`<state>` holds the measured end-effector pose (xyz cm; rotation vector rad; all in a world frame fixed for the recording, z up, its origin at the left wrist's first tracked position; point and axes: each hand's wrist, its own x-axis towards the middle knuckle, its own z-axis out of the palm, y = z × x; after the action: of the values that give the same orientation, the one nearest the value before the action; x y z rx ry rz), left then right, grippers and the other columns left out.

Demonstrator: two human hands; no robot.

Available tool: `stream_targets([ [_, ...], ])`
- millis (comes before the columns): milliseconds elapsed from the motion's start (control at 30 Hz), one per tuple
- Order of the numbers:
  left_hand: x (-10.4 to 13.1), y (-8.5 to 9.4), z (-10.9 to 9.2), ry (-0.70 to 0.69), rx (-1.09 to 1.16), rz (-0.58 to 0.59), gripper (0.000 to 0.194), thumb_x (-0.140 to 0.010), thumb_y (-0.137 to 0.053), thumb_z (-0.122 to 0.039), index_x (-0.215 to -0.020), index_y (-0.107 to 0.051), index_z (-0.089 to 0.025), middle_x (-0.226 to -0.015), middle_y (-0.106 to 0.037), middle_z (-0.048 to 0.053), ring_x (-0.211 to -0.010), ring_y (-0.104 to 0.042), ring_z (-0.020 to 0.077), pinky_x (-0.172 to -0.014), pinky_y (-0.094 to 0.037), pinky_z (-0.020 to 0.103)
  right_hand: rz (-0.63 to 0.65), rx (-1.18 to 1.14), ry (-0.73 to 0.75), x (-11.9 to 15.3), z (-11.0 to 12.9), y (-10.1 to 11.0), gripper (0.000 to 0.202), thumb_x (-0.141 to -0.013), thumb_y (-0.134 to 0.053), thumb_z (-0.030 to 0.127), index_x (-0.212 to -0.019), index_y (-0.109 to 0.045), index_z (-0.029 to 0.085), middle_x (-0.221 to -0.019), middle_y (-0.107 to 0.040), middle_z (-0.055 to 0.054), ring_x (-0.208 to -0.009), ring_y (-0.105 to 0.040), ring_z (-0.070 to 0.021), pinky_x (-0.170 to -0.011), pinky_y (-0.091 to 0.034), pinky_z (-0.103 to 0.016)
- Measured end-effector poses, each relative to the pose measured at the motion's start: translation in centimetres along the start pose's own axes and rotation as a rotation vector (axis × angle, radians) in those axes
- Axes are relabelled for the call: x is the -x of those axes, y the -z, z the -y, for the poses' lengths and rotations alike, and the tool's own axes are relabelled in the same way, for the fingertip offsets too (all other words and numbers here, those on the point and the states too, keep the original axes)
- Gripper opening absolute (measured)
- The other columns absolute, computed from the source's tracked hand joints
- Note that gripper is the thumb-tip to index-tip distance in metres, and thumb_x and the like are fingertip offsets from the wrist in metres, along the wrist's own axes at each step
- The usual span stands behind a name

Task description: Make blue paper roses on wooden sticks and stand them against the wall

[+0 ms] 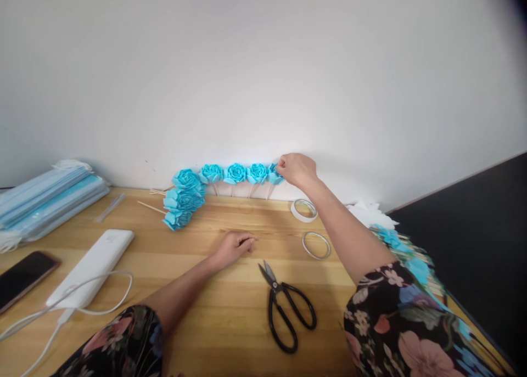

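Observation:
At the wall, my right hand (298, 169) pinches the petals at the right side of a blue artificial flower (273, 174), the last in a row leaning there. Its thin stick stem slants down to the table. My left hand (236, 247) rests on the wood with curled fingers, and nothing shows in them. Between my hands and the wall, more blue flowers (235, 173) stand in the row, and others (184, 198) lie stacked at its left end. Black-handled scissors (284, 305) lie partly spread, right of my left hand.
Right of centre lie a white tape roll (303, 211) and a thin, nearly used-up roll (316, 245). A power bank (93, 267) with a cable, a phone (25, 278) and stacked face masks (53, 198) occupy the left. Blue and white material (418, 267) lines the right edge.

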<state>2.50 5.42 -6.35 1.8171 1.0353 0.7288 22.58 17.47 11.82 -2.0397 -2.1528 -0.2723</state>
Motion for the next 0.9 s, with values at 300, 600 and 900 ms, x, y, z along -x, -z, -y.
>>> stream_targets([
  [300,0.0,-0.1,0.4,-0.013,-0.011,-0.004,0.035,-0.094,-0.046,-0.036,-0.075,-0.068,-0.017,-0.082,-0.075,0.005,-0.091,-0.07,0.0196,-0.079,-0.05,0.025,-0.031,0.028,0.026,0.2,0.2,-0.3,0.02,-0.084,-0.058,0.017,-0.08,-0.078,0.021,-0.083,-0.077,-0.009,-0.078,-0.069,-0.0234,-0.061,-0.039,-0.029],
  [600,0.0,-0.1,0.1,-0.014,-0.018,-0.014,0.035,-0.093,-0.046,-0.036,-0.074,-0.069,-0.016,-0.08,-0.075,0.005,-0.085,-0.069,0.0188,-0.078,-0.051,0.025,-0.063,-0.108,0.078,0.8,-1.3,0.4,0.024,-0.092,-0.057,0.033,-0.088,-0.079,0.025,-0.095,-0.078,-0.003,-0.085,-0.068,-0.0207,-0.063,-0.038,-0.028],
  [900,0.0,-0.1,0.1,-0.011,-0.008,-0.023,0.035,-0.093,-0.048,-0.037,-0.072,-0.067,-0.018,-0.084,-0.077,0.006,-0.085,-0.069,0.0188,-0.082,-0.052,0.026,-0.318,-0.659,-0.2,4.9,-4.7,-6.2,0.036,-0.094,-0.045,0.032,-0.115,-0.071,0.019,-0.092,-0.078,-0.007,-0.087,-0.07,-0.0217,-0.084,-0.049,-0.032],
])
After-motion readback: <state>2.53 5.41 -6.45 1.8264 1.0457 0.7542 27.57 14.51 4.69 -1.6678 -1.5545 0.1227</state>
